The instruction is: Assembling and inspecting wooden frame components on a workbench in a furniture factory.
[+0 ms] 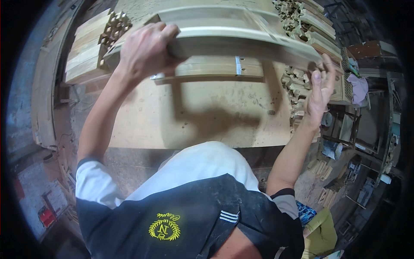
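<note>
A pale wooden frame (241,46), made of long rails joined by crosspieces, is raised above the worktable (142,125) and smeared by motion. My left hand (148,49) is closed around its near rail towards the left end. At the other end of that rail is my right hand (321,88), its fingers bent against the wood and its thumb pointing up. Below the frame, flat wooden pieces (207,69) lie on the tabletop, with a light strip across them near two small holes. The raised frame hides part of these pieces.
Stacked wooden pieces (86,56) stand at the table's left, and more stacked pieces (317,28) line its right side. Beyond the right edge are a lilac cloth (358,88) and loose wood strips (321,169) on the floor. Another person's yellow-green clothed leg (321,233) shows at lower right.
</note>
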Available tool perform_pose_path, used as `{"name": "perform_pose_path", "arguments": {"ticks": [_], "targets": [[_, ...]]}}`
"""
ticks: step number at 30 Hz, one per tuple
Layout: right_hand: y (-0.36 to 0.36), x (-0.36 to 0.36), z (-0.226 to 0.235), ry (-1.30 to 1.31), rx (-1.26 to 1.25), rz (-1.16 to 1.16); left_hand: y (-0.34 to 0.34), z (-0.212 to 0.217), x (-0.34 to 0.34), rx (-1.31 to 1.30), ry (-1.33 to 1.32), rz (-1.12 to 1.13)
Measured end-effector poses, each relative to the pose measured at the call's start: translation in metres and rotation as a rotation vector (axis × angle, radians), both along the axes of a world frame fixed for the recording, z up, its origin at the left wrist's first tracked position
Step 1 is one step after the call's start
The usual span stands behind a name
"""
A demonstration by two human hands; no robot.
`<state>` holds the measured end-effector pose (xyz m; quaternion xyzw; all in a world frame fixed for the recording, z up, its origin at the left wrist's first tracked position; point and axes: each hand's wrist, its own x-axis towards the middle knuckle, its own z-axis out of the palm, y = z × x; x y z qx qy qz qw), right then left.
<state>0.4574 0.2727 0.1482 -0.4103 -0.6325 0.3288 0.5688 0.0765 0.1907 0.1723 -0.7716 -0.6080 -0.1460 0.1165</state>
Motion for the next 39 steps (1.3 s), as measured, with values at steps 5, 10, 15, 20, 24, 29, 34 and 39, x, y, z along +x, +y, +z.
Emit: {"name": "perform_pose_path", "arguments": {"ticks": [5, 10, 15, 20, 24, 29, 34, 39], "targets": [[-0.001, 0.032, -0.084, 0.019, -0.453, -0.035, 0.122, -0.114, -0.059, 0.074, 0.025, -0.008], [0.009, 0.027, -0.159, -0.263, -0.717, -0.105, 0.204, -0.191, -0.089, 0.165, 0.026, 0.024], [0.037, -0.012, -0.195, -0.546, -0.684, -0.153, 0.181, -0.138, -0.066, 0.24, -0.351, 0.049], [0.069, -0.026, -0.227, -0.685, -0.644, -0.167, 0.038, -0.192, -0.083, -0.064, -0.712, 0.526], [0.067, -0.026, -0.237, -0.686, -0.589, -0.257, -0.03, -0.249, -0.072, -0.238, -1.332, 0.639], [0.023, 0.002, -0.23, -0.702, -0.682, -0.135, -0.074, -0.243, -0.046, -0.197, -1.58, 0.589], [-0.069, 0.018, -0.201, -0.568, -0.719, -0.133, -0.149, -0.237, -0.017, -0.195, -1.859, 0.685], [-0.105, 0.017, -0.154, -0.338, -0.618, -0.22, -0.163, -0.178, -0.005, -0.005, -1.638, 0.694]]}}
